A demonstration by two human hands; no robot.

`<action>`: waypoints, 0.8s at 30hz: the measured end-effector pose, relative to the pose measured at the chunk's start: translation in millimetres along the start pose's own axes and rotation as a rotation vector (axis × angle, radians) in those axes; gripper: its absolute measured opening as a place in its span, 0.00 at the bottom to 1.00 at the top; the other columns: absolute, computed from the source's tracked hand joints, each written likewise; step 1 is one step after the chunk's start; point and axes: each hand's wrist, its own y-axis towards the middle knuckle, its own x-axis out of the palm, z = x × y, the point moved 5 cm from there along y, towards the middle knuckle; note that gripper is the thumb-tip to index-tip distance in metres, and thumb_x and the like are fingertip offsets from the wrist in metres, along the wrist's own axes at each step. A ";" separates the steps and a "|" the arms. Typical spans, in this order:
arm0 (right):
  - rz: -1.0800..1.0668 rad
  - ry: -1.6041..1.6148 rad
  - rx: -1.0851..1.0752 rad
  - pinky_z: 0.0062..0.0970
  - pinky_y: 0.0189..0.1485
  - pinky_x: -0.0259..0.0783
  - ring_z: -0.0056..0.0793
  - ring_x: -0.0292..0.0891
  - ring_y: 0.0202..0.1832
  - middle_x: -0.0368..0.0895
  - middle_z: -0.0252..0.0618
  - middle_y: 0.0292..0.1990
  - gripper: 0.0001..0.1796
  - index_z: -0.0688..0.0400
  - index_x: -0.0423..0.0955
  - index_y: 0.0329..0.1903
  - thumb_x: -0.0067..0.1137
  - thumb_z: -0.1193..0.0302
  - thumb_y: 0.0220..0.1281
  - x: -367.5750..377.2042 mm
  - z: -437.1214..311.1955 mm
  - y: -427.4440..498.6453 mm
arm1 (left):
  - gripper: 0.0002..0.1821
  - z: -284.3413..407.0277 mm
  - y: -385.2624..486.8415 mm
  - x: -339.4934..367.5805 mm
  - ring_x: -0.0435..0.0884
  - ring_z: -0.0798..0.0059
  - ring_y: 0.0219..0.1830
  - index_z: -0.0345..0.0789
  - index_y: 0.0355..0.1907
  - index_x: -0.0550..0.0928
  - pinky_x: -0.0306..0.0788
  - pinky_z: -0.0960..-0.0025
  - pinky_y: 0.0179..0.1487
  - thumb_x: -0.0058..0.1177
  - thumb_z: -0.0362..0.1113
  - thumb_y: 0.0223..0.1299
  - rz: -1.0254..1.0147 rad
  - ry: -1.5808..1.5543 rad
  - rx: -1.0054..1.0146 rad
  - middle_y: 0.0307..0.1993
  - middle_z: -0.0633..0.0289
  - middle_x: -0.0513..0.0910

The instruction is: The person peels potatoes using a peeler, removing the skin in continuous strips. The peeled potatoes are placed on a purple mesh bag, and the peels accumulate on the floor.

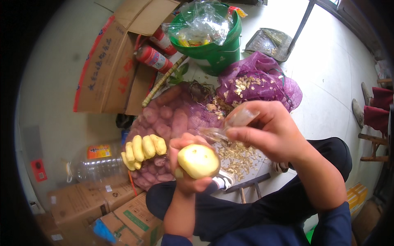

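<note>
My left hand holds a peeled potato, its pale yellow surface facing up. To its right, my right hand grips a peeler, blurred and partly hidden by the fingers, raised just above and beside the potato. Several peeled potatoes lie in a row on a purple mesh sack of unpeeled potatoes, left of my left hand. Potato peelings are scattered on the tiled floor below my hands. More peelings lie on a crumpled purple mesh bag.
A green bucket with plastic bags stands beyond the sack, near a dustpan and red fire extinguishers. Cardboard boxes and a large clear plastic bottle are at left. Another person's legs show at far right.
</note>
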 end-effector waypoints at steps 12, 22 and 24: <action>0.024 -0.117 -0.195 0.20 0.36 0.76 0.16 0.81 0.30 0.88 0.33 0.30 0.08 0.62 0.85 0.43 0.69 0.71 0.67 4.1 -0.3 -3.3 | 0.46 -3.2 -1.5 1.3 0.76 0.67 0.49 0.39 0.58 0.67 0.75 0.64 0.53 0.83 0.42 0.39 -0.071 -0.024 -0.037 0.48 0.59 0.72; 0.136 -0.107 0.110 0.18 0.30 0.69 0.14 0.76 0.29 0.85 0.33 0.32 0.06 0.64 0.83 0.41 0.69 0.75 0.66 -7.7 1.9 2.3 | 0.43 -4.5 0.5 9.2 0.76 0.65 0.51 0.39 0.56 0.68 0.73 0.60 0.56 0.82 0.35 0.36 -0.163 0.084 -0.042 0.47 0.55 0.75; -0.012 0.087 0.098 0.17 0.29 0.68 0.12 0.74 0.27 0.84 0.30 0.30 0.06 0.64 0.83 0.40 0.69 0.75 0.66 6.8 -9.3 -2.8 | 0.44 -0.3 0.6 10.0 0.76 0.65 0.51 0.39 0.55 0.67 0.73 0.59 0.57 0.83 0.35 0.36 -0.094 0.159 -0.046 0.48 0.55 0.75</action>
